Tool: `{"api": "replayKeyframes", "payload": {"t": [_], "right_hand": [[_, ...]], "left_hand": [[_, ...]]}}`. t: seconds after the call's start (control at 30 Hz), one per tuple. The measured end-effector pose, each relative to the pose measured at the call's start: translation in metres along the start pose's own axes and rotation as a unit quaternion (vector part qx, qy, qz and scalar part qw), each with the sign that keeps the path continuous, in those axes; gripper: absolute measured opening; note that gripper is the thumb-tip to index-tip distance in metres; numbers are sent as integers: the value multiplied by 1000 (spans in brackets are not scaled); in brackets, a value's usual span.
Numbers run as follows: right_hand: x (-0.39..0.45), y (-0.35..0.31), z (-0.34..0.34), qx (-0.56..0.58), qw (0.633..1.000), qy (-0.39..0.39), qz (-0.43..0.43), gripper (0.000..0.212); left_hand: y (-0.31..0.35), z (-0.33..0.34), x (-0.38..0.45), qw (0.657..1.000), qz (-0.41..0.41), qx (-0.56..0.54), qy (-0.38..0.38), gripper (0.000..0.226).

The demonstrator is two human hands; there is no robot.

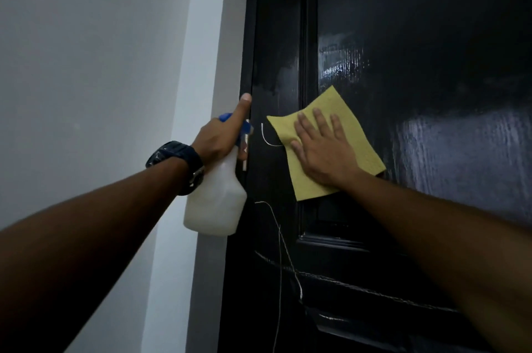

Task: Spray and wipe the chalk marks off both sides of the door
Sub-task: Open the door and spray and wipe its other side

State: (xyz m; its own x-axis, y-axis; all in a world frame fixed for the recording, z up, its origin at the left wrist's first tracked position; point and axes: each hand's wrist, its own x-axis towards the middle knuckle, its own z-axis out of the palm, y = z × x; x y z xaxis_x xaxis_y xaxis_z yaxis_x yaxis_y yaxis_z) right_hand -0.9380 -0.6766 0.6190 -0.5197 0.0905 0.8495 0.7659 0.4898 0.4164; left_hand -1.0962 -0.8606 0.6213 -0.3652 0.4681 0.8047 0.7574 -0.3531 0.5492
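The black panelled door (403, 36) fills the right half of the view, its upper panel wet and glossy. My right hand (322, 148) lies flat with fingers spread, pressing a yellow cloth (305, 185) against the door. A short white chalk curve (266, 137) shows just left of the cloth. More chalk lines (283, 249) run down and across the lower panels. My left hand (221, 137) grips a white spray bottle (216, 203) with a blue trigger head at the door's left edge, thumb raised along the edge.
A grey-white wall (86, 65) and a pale door frame strip (201, 36) stand to the left of the door. A black wristwatch (175, 160) is on my left wrist.
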Motion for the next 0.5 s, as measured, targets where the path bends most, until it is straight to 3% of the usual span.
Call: {"api": "replayKeyframes", "payload": {"t": [0.3,0.5], "right_hand": [[86,-56,9,-21,997,4,75,69],[63,-69,30,-21,998,34,38,68]], "left_hand": [[-37,18,0,999,4,-21,-31,94],[-61,41,-6,998,-8,-42,35,84]]}}
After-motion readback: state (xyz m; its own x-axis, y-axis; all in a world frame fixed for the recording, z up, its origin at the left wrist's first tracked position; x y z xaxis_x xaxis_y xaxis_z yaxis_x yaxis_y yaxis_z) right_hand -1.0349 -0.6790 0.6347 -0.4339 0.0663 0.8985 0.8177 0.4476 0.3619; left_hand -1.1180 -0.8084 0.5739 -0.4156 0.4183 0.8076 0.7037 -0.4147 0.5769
